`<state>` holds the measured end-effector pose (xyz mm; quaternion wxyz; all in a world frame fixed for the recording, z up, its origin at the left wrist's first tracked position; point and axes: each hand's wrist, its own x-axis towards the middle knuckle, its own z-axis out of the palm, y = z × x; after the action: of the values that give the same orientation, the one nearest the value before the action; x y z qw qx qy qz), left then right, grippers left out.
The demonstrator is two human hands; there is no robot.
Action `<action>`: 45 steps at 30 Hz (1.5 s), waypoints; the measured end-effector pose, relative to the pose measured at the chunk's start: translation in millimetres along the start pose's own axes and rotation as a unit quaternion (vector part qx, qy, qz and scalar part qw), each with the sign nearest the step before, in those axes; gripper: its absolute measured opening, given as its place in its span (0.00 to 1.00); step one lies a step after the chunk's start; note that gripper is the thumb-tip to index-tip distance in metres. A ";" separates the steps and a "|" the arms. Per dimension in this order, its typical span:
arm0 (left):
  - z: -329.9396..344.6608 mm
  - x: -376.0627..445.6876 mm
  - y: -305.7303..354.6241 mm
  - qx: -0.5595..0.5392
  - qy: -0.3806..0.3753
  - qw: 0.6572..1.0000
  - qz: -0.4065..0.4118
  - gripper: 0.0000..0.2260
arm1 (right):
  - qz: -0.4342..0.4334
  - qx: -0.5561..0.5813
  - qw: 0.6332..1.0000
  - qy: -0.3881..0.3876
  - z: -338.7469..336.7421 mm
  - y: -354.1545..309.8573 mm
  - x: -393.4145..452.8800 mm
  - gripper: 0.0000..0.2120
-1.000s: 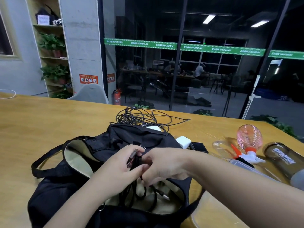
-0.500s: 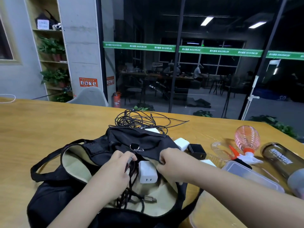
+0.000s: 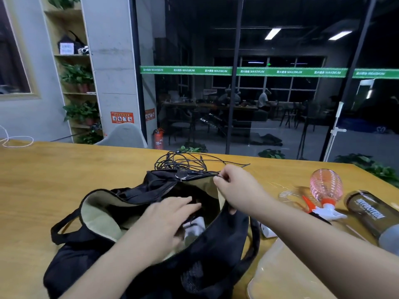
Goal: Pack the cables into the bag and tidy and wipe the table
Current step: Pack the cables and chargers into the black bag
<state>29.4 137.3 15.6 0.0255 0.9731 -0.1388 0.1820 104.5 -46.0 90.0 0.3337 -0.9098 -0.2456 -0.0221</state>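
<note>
A black bag (image 3: 216, 244) with a beige lining lies open on the wooden table (image 3: 54, 180). My left hand (image 3: 164, 219) reaches into the opening with fingers stretched over a white charger (image 3: 195, 226) and dark cable inside. My right hand (image 3: 235, 188) pinches the far edge of the bag's opening and holds it up. A tangle of black cables (image 3: 190, 161) lies on the table just behind the bag.
To the right lie a pink spray bottle (image 3: 323, 190), a dark shaker bottle (image 3: 371, 216), a clear plastic container (image 3: 280, 275) and a white adapter (image 3: 266, 230). A white cord (image 3: 15, 141) sits at the far left edge. A glass wall stands behind the table.
My right hand moved from the bag's middle up to its far edge and lifted it, widening the opening. My left hand pushed the cable and charger deeper inside. The view tilted upward.
</note>
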 end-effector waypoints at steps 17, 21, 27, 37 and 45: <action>17.1 10.8 -4.7 0.047 -0.165 0.972 -0.160 0.21 | -0.024 -0.037 0.996 -0.074 -3.4 10.4 -18.1 0.10; 19.7 12.9 -5.3 0.064 -0.142 0.976 -0.154 0.23 | -0.016 -0.025 0.996 -0.085 -4.0 15.4 -19.2 0.09; 22.3 10.3 9.4 0.067 -0.089 0.991 -0.080 0.30 | -0.021 -0.018 0.993 -0.119 -3.1 20.7 -22.6 0.06; 29.6 20.2 10.0 0.140 -0.040 0.989 -0.029 0.26 | -0.033 -0.023 0.992 -0.120 -4.1 22.6 -23.4 0.07; 46.7 21.1 7.5 0.092 -0.062 0.988 -0.109 0.22 | -0.033 -0.026 0.991 -0.128 -4.2 26.4 -19.3 0.07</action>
<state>62.4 119.8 -20.3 -0.0536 0.9900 -0.0160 0.1295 100.3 -74.2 73.6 0.2748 -0.9049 -0.3157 0.0769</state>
